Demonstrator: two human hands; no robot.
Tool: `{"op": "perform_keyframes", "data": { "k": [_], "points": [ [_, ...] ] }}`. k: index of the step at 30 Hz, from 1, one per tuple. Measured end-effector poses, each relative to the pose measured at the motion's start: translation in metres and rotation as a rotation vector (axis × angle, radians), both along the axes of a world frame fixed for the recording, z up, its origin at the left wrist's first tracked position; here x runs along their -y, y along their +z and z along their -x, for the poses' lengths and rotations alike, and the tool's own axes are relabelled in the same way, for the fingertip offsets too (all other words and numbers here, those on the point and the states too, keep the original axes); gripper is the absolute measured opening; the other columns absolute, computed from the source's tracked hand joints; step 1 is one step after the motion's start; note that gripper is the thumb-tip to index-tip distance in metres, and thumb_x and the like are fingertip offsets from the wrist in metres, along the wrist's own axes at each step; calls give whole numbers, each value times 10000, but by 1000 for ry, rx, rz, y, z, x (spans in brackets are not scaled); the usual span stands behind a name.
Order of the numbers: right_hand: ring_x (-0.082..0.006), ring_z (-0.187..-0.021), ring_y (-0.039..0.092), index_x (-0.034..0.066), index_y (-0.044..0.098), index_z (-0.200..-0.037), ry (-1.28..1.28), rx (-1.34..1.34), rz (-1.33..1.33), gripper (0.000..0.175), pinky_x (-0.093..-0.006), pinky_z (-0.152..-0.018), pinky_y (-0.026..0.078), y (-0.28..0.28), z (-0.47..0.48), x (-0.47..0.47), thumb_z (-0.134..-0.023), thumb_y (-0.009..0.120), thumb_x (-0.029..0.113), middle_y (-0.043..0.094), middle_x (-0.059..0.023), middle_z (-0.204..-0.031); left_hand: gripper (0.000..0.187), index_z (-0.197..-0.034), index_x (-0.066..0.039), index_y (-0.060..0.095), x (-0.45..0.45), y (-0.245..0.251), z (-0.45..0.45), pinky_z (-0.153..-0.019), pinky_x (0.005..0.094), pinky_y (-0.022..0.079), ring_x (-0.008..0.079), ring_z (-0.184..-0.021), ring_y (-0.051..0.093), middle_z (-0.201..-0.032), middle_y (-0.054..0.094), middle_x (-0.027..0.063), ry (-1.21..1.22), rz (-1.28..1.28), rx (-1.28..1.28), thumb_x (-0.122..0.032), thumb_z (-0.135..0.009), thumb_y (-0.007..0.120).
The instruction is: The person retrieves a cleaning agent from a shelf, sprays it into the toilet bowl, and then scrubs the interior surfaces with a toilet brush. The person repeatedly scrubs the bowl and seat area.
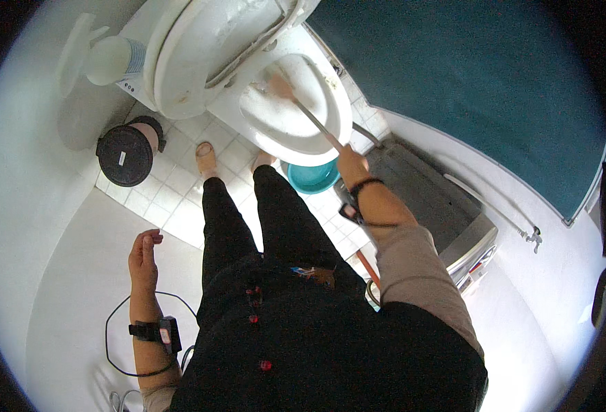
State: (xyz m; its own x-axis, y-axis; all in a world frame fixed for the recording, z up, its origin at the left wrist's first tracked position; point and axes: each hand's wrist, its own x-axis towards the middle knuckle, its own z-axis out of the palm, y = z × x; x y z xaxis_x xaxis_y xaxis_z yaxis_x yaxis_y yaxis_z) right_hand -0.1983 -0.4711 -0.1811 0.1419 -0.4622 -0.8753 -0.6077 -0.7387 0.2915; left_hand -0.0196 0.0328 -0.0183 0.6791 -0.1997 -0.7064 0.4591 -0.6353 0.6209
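Note:
My right hand (pixel 352 164) is closed around the handle of a toilet brush (pixel 310 117), whose blurred, pinkish head is inside the bowl of a white toilet (pixel 341 110). Dark specks and stains mark the bowl. The toilet's lid and seat (pixel 184 77) are raised. To the left of my body, my left hand (pixel 145 255) hangs in the air with its fingers a little curled, holding nothing. Just below the toilet's front edge, a teal plastic basin (pixel 313 177) stands on the tiled floor, near my right hand.
A bin with a black lid (pixel 125 155) stands by the left wall. To the right are a grey machine or cabinet (pixel 421 190), a white pipe (pixel 483 203) with a metal tap (pixel 534 238), and a large dark teal panel (pixel 468 82). A black cable (pixel 108 329) loops near my left forearm.

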Motion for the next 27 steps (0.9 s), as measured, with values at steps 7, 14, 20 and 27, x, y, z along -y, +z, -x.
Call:
{"op": "perform_keyframes", "data": {
  "k": [7,14,20,27],
  "points": [
    [-369,-1042,641,132,356,-1390,58,35,33,442,-462,-832,533,32,57,19,-973,459,235,577,-212,-1246,261,-1188,-33,576,48,-3,-29,-933,376,443,273,-1125,543,-1168,581,141,-316,-67,205,-110,-942,536],
    [-389,-951,667,89,298,-1398,-75,65,46,472,-508,-821,524,7,21,3,-966,413,241,656,-243,-1063,520,-1403,-34,412,169,1,-128,-1065,423,331,328,-1249,460,-1355,494,177,-356,160,831,-371,-1008,397],
    [-395,-924,670,180,15,-1527,-33,26,-160,682,-544,-805,525,66,97,11,-978,418,200,627,-283,-1128,717,-1408,-2,388,209,-16,-155,-1031,380,365,294,-1233,483,-1330,507,181,-211,302,807,-567,-970,342],
    [-306,-828,688,353,24,-1530,-24,260,-67,779,-410,-648,580,28,62,-6,-954,495,122,644,-256,-1015,857,-1364,12,407,223,-26,-173,-967,337,412,243,-1156,520,-1235,551,154,-60,375,742,-709,-904,366]
  ]
}}
